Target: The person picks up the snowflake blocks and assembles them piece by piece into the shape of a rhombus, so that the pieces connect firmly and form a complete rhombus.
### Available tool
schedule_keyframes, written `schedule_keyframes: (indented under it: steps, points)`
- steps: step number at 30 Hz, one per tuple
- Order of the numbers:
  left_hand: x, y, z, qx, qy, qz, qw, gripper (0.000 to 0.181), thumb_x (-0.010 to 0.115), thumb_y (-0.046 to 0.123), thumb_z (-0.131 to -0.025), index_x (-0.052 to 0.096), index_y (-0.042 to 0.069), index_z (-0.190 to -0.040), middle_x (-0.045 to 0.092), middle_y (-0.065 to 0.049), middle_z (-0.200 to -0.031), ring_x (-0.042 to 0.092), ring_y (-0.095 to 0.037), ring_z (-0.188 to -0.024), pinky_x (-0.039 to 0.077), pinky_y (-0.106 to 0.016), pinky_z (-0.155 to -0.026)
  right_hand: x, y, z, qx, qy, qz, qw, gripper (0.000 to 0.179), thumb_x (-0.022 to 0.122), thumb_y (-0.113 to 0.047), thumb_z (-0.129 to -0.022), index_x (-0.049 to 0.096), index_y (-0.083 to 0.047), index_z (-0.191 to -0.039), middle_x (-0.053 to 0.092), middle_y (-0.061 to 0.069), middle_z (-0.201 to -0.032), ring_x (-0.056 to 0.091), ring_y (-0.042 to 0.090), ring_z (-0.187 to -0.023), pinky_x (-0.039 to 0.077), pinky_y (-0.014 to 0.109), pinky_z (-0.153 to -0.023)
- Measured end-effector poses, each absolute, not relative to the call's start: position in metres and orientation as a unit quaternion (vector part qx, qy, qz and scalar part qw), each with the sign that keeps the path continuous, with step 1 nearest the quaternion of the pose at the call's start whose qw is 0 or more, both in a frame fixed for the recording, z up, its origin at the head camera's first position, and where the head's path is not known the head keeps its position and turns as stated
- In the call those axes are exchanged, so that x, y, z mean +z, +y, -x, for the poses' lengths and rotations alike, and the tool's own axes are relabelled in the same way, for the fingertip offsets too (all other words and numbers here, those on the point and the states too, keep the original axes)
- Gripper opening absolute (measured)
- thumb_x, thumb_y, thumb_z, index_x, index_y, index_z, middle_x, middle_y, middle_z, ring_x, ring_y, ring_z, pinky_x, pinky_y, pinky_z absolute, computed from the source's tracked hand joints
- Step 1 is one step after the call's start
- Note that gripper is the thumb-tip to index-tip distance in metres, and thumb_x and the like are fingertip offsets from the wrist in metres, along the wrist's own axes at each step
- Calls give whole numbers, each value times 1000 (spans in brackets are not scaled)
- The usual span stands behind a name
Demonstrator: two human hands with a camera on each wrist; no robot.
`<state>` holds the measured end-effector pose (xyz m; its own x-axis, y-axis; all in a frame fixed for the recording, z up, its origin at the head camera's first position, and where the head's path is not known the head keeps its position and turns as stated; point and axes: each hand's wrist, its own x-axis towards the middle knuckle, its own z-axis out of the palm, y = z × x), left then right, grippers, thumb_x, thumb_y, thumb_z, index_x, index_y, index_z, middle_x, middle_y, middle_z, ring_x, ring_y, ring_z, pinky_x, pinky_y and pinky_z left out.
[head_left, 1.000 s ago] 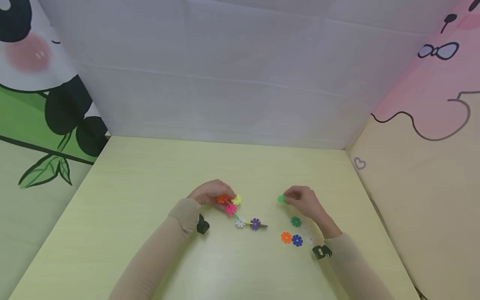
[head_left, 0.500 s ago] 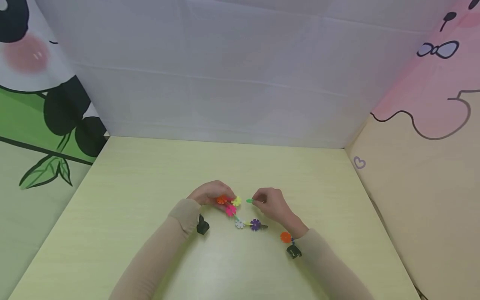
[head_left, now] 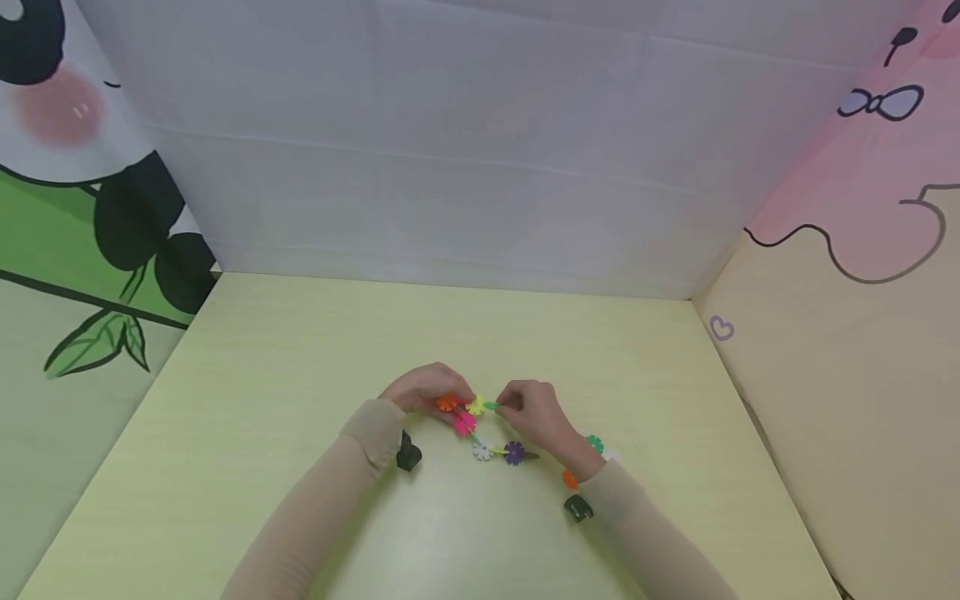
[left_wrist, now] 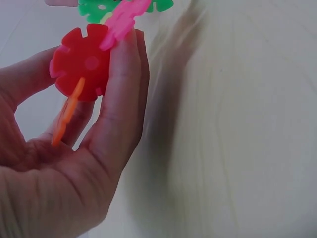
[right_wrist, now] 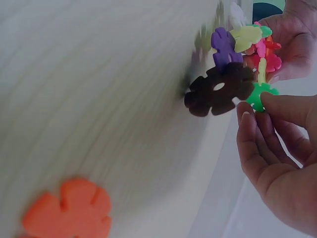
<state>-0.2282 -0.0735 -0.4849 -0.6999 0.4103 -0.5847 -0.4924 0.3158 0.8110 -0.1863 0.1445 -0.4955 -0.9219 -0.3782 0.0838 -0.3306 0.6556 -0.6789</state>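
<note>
My left hand (head_left: 426, 388) grips a chain of slotted plastic snowflake discs, fingers and thumb around a red disc (left_wrist: 81, 67) with an orange disc (left_wrist: 68, 116) near the palm. From there the chain runs through a pink disc (head_left: 465, 424), a white disc (head_left: 482, 451) and a purple disc (head_left: 513, 452) to a dark brown disc (right_wrist: 218, 90). A yellow disc (head_left: 476, 406) sticks out toward the right. My right hand (head_left: 538, 419) pinches a bright green disc (right_wrist: 259, 96) between thumb and fingers, its edge right at the yellow disc.
Loose discs lie on the table (head_left: 337, 333) by the right wrist: an orange disc (head_left: 570, 479), a darker green disc (head_left: 595, 442) and a whitish disc (head_left: 612, 456), partly covered by the arm. A grey-white wall (head_left: 450, 167) stands behind the table.
My right hand has carried the bright green disc leftward from the loose discs to the yellow disc's edge. The left hand and its chain have stayed almost still.
</note>
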Motion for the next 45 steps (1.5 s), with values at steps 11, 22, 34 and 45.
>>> schedule_keyframes:
  steps: [11, 22, 34, 45]
  points:
    - [-489, -71, 228, 581, 722, 24, 375, 17, 68, 8, -84, 67, -4, -95, 61, -14, -93, 61, -21, -72, 55, -37, -69, -496, 142, 185, -376, 906, 197, 4, 11, 78, -10, -80, 69, -14, -74, 63, -10, -68, 57, 4, -61, 49, 23, -58]
    - [-494, -70, 229, 575, 733, 43, 359, 17, 69, 9, -83, 68, -2, -95, 61, -13, -95, 60, -22, -76, 55, -37, -68, -497, 135, 182, -367, 911, 188, -10, 13, 79, -9, -78, 69, -13, -71, 63, -8, -66, 56, 4, -58, 48, 22, -55]
    - [-493, -70, 229, 579, 729, 54, 361, 16, 70, 10, -81, 69, -2, -93, 59, -12, -89, 58, -21, -74, 55, -36, -69, -499, 133, 181, -366, 912, 184, -20, 13, 80, -10, -77, 69, -13, -70, 62, -8, -64, 55, 5, -58, 48, 21, -55]
    - [-494, -70, 228, 577, 732, 56, 358, 15, 69, 11, -82, 69, -1, -93, 57, -10, -89, 56, -20, -73, 55, -35, -67, -505, 132, 182, -372, 910, 180, -37, 13, 78, -9, -78, 68, -13, -71, 61, -9, -64, 54, 5, -57, 47, 21, -52]
